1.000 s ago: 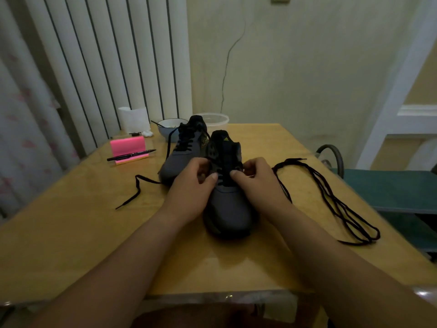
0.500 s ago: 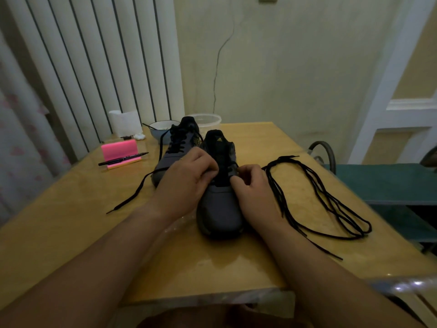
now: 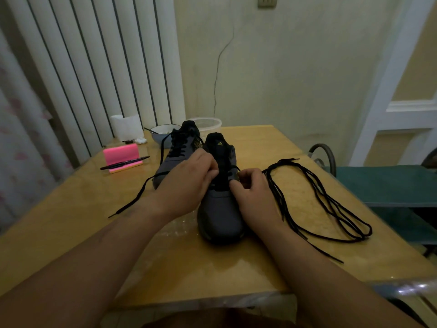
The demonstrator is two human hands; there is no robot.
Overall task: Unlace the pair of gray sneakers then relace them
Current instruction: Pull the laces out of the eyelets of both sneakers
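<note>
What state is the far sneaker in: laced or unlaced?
Laced, untied: the far sneaker shows lace crossings up its front, one loose end trailing across the table.

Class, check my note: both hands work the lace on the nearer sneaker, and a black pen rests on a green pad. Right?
No. The head view shows the pad under the black pen is pink, not green. The left hand and right hand do work the lace on the nearer sneaker.

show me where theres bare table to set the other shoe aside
Bare table lies front left, between the trailing lace end and the near edge, and back right beyond the coiled lace. Crowded: back left around the pink block and bowl.
</note>
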